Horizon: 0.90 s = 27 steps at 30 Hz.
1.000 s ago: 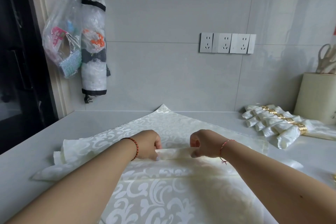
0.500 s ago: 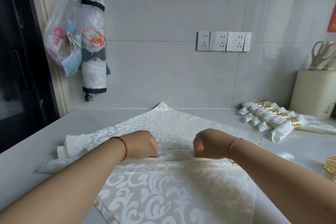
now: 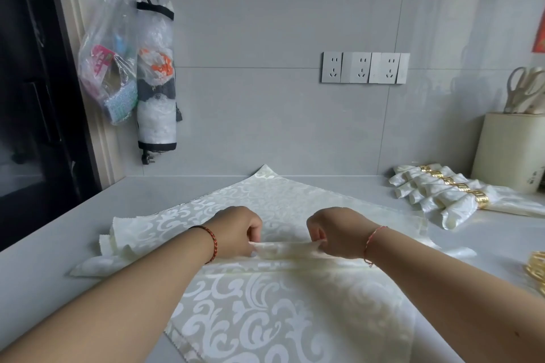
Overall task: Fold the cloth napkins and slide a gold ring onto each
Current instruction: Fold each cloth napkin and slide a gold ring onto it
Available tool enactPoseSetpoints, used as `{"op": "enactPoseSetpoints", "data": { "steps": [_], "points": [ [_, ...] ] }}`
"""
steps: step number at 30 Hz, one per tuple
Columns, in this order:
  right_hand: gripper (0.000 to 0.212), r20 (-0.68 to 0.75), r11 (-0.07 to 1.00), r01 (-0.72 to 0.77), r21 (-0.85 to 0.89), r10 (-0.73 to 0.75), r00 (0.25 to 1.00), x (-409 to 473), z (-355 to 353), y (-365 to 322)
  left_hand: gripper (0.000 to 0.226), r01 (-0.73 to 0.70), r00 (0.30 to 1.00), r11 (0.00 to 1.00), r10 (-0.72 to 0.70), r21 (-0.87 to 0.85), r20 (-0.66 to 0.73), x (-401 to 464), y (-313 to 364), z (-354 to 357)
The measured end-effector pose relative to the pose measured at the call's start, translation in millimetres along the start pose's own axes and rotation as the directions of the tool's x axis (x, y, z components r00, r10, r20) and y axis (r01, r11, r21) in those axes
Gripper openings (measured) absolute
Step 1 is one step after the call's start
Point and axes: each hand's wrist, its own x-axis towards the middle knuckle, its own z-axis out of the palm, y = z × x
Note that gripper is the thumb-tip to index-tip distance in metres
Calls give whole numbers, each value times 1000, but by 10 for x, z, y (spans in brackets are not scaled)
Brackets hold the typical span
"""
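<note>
Napkin: cream damask cloth spread on the counter, near corner cut off by the frame.
Left hand: pinches the raised pleat across the napkin's middle; fingertips hidden.
Right hand: pinches the same pleat.
Gold rings: right of the napkin, cropped.
Ringed napkins: right, behind.

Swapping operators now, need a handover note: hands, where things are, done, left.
Left hand and right hand each pinch a raised pleat across the open napkin on the counter.
Done: a row of finished napkins, gold-ringed, at the back right.
Spare gold rings lie at the right edge.
Left: finish pleating this napkin, ring it, then the cloths beneath it.
</note>
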Motion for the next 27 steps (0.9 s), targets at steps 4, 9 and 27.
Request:
{"op": "enactPoseSetpoints", "data": {
  "steps": [4, 9, 27],
  "points": [
    [32, -42, 981, 98, -165, -106, 993, -155, 24, -83, 31, -25, 996, 999, 21, 47, 89, -125, 3, 4],
    [43, 26, 995, 57, -77, -55, 998, -343, 24, -142, 26, 14, 986, 998, -23, 53, 163, -310, 105, -74],
    [41, -66, 972, 234, -38, -236, 970, -470, 268, -598, 36, -65, 995, 996, 69, -54, 73, -756, 47, 240]
  ]
}}
